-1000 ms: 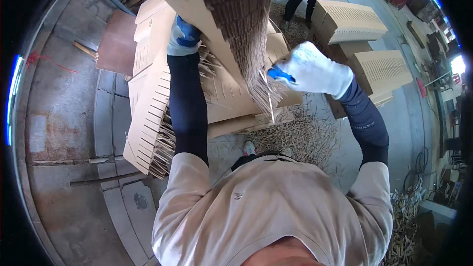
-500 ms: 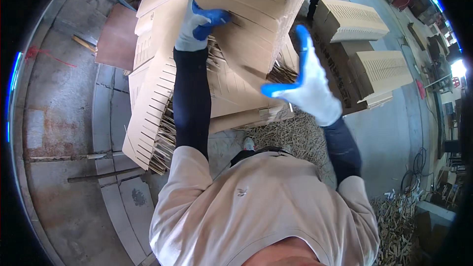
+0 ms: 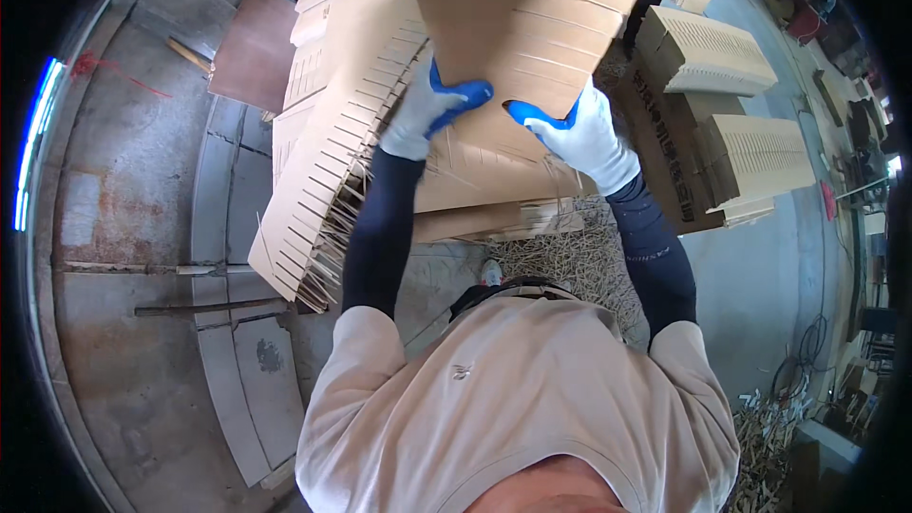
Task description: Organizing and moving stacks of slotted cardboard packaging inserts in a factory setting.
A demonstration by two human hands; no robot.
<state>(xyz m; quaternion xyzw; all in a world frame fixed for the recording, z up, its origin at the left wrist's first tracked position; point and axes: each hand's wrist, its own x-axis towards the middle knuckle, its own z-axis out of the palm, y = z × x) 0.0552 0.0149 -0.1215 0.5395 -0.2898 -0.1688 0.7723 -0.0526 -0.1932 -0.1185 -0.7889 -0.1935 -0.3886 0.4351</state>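
Head view, looking down past a beige shirt. Holds up, at top middle, a tan slotted cardboard panel, narrow cuts running in from its right edge. Grips the left edge near the lower end with the gloved left hand, blue thumb laid on the near face; grips the right edge with the gloved right hand, thumb likewise on the face. Other fingers out of sight behind the cardboard — no telling the tightness of the hold.

Beneath and to the left, a large cardboard pile, also slotted, with thin strips bristling along one edge. No telling, from this angle, whether touching or clear of the panel. On the floor nearby, scattered scrap. Off to the right, well apart, another slotted cardboard block.

Step in hand, seemingly: steadying the panel two-handed above the pile. Calls next for an even hold on both edges — and care with the cut side, likely apt to bend or snag.
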